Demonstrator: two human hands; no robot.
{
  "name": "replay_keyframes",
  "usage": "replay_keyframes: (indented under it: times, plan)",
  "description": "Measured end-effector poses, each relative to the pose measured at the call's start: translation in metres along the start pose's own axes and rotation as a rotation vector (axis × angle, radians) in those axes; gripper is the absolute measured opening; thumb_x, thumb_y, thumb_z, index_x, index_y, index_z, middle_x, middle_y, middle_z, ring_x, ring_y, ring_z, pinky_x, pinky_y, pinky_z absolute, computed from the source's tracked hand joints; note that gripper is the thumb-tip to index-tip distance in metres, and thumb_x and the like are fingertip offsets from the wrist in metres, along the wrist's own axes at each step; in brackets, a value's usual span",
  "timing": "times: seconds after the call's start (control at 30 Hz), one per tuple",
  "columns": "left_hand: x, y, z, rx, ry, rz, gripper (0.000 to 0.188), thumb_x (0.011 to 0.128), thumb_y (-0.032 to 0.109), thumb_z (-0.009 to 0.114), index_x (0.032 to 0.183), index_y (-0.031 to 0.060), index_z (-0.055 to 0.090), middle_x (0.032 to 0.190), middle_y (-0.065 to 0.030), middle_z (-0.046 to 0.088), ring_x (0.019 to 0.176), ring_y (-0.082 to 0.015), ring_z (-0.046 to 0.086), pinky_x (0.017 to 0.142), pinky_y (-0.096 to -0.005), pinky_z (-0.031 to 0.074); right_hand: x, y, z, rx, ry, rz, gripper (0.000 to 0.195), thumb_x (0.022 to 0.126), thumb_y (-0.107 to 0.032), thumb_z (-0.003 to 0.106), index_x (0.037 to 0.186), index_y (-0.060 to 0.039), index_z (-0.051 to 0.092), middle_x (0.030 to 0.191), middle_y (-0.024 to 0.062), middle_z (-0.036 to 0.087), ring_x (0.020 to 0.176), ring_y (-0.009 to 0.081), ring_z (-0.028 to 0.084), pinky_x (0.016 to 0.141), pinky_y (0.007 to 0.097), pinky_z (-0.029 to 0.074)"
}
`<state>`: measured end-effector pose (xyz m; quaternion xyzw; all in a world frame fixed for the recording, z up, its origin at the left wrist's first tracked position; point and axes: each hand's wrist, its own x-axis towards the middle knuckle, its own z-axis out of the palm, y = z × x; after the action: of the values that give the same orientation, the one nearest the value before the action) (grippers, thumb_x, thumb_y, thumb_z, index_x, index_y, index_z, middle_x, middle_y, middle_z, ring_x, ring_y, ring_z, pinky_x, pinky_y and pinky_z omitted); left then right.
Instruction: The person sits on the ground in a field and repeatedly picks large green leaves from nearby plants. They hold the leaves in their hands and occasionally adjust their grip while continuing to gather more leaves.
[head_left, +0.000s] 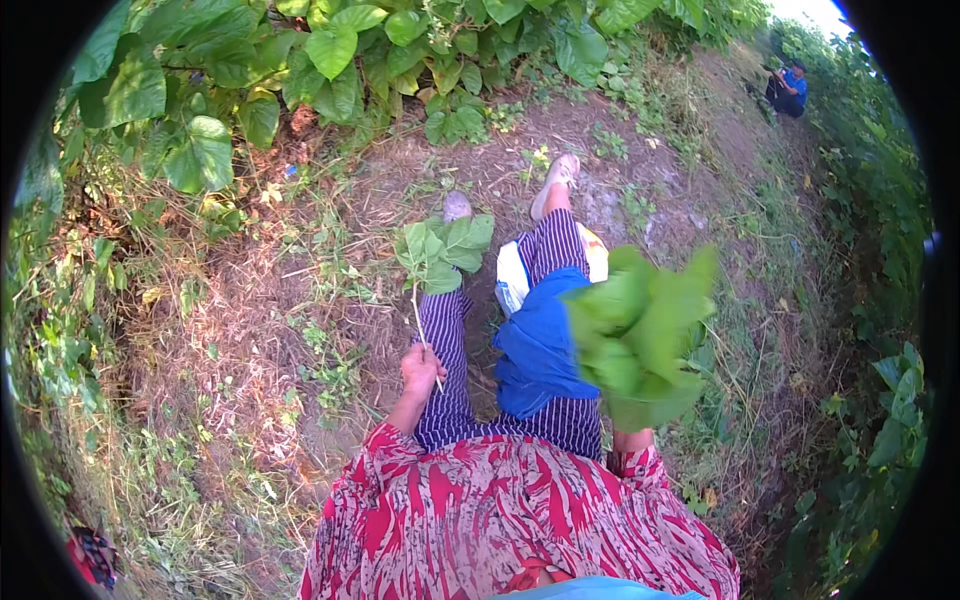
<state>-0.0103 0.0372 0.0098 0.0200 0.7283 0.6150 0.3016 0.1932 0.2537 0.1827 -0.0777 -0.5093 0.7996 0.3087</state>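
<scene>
My left hand grips a pale, thin stem whose lower end pokes out below the fingers. At the stem's top spread several broad green leaves, in front of my left lower leg. A thick bunch of large green leaves, blurred, rises from my right hand. Those leaves cover most of that hand, so its fingers are hidden. Beside the bunch, a blue cloth lies over my right thigh. A white plastic bag shows on both sides of my right lower leg.
Broad-leaved plants overhang the far side, and more foliage lines the right. Dry straw and weeds cover the ground on the left. A person in blue sits far off along the dirt path. A red and dark thing lies lower left.
</scene>
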Motion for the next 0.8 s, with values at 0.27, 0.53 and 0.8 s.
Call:
replay_keyframes:
  times: [0.27, 0.53, 0.8]
  plan:
    - [-0.004, -0.005, -0.003, 0.080, 0.045, 0.170, 0.014, 0.090, 0.012, 0.045, 0.088, 0.0009, 0.053, 0.057, -0.0052, 0.053, 0.042, -0.0117, 0.051, 0.037, -0.0254, 0.042, -0.031, 0.092, 0.048, 0.049, 0.286, 0.446, 0.035, 0.083, -0.001, 0.056, 0.115, 0.0033, 0.046, 0.105, 0.0129, 0.057, 0.090, 0.0207, 0.057, 0.079, 0.0341, 0.048]
    - [0.019, -0.039, -0.006, 0.005, 0.114, 0.200, 0.014, 0.084, 0.013, 0.052, 0.091, 0.0018, 0.059, 0.073, -0.0083, 0.062, 0.063, -0.0155, 0.058, 0.056, -0.0310, 0.046, -0.038, 0.134, 0.031, 0.177, 0.147, 0.590, 0.047, 0.078, 0.004, 0.057, 0.121, 0.0016, 0.039, 0.115, 0.0145, 0.051, 0.103, 0.0245, 0.052, 0.090, 0.0374, 0.042]
    - [0.023, -0.040, -0.002, 0.051, 0.098, 0.165, 0.011, 0.082, 0.013, 0.054, 0.084, 0.0021, 0.057, 0.070, -0.0090, 0.061, 0.063, -0.0212, 0.057, 0.059, -0.0340, 0.045, -0.036, 0.136, 0.033, 0.171, 0.218, 0.500, 0.059, 0.075, 0.005, 0.060, 0.126, -0.0023, 0.033, 0.119, 0.0125, 0.048, 0.109, 0.0250, 0.048, 0.096, 0.0373, 0.037]
